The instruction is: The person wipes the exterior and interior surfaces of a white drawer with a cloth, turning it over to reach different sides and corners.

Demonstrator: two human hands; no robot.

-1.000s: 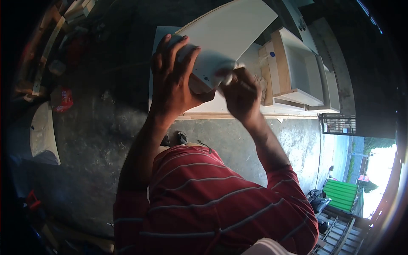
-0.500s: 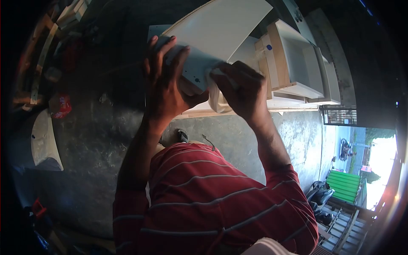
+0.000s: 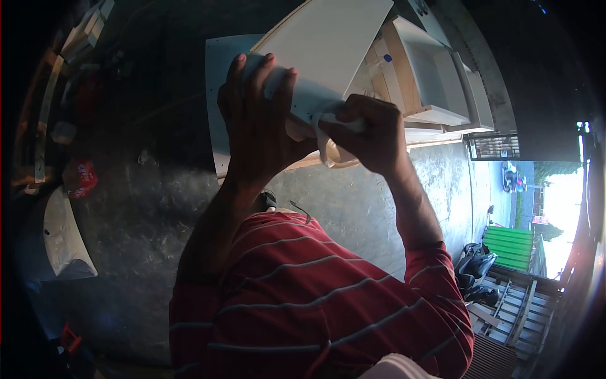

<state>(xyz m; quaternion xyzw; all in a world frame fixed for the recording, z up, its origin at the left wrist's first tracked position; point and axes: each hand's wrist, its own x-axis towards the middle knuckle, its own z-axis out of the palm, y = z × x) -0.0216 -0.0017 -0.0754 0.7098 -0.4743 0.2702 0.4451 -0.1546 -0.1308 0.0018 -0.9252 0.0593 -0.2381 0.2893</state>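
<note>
A white board with small dark holes near its lower corner stands tilted in front of me. My left hand steadies it, fingers spread over the face and thumb by the lower edge. At that corner my right hand pinches a pale cloth, which wraps partly around the edge and hangs below the fingers. The cloth's upper part is hidden by the hand. Behind the board on the left, another light panel shows small holes along its edge.
White and wood open cabinet boxes stand to the right, with a blue spot on one. A red-and-white bag and a curved pale panel lie on the concrete floor at left. A green corrugated sheet stands by the street opening.
Both hands sit slightly farther right in view, and the right hand with the cloth is a little lower. More of the rear panel shows at left. Outside, the motorcycle has shifted.
</note>
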